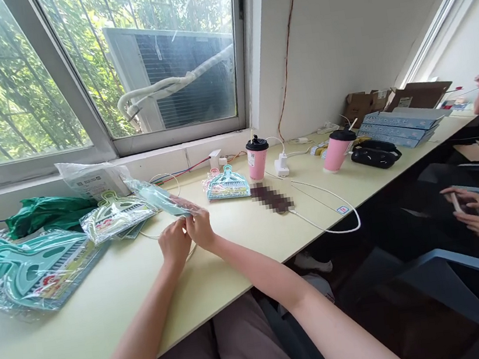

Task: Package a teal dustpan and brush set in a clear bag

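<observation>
One flat, pale-blue, plastic-wrapped packet (163, 199) is pinched at its near end by left grip (175, 242) and right grip (201, 229) — forearms converging; two pink, black-lidded cups (257, 164) are seen rightward.

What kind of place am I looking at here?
Probably a shared office or light packing workroom: a long pale-yellow table along the window, blue patterned cartons, and plastic-wrapped teal dustpan sets.
</observation>
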Action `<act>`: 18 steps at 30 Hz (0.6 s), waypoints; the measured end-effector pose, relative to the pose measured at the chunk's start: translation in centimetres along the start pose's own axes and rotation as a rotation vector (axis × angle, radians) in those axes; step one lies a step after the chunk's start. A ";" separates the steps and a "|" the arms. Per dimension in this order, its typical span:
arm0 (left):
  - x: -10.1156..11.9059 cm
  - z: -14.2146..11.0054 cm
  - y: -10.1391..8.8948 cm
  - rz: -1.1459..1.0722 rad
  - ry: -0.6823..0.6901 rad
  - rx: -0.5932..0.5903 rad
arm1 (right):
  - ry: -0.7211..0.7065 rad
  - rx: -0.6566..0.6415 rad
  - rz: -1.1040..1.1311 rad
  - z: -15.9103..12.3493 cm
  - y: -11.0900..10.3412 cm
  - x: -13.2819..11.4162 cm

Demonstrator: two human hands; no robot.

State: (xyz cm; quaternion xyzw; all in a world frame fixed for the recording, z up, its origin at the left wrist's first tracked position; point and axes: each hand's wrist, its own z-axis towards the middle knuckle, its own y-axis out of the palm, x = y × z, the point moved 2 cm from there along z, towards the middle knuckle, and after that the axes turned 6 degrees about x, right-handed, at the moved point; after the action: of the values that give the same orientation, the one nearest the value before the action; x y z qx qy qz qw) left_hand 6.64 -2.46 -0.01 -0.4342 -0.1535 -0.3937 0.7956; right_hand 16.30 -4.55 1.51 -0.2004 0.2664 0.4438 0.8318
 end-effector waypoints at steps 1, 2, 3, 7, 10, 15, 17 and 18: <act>0.2 0.0 -0.2 0.071 0.039 0.005 | 0.023 0.051 0.025 0.2 -0.1 0.0; 0.4 -0.1 -0.3 0.128 0.072 0.017 | 0.053 0.109 0.052 0.5 -0.2 0.0; 0.6 -0.1 -0.4 0.155 0.095 0.027 | 0.096 0.170 0.080 0.8 -0.4 0.1; 0.9 -0.2 -0.5 -0.015 0.045 0.001 | 0.376 0.405 0.247 2.0 -1.0 1.5; 0.4 0.1 -0.2 -0.209 -0.113 -0.007 | 0.543 0.518 0.442 2.8 -1.5 2.7; -1.5 1.1 0.5 -0.589 -0.398 0.220 | 0.705 0.575 0.753 3.3 -1.7 4.2; -2.6 1.8 0.3 -0.723 -0.507 0.454 | 0.797 0.554 0.848 3.1 -1.4 4.7; -3.2 2.1 0.1 -0.786 -0.560 0.547 | 0.842 0.543 0.880 2.9 -1.2 4.8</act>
State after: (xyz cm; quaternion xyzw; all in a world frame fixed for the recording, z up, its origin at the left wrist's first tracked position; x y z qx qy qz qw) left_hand 4.91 0.87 -0.73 -0.2098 -0.6062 -0.4763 0.6014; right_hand 20.33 -0.47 0.88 -0.0126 0.7276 0.5428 0.4192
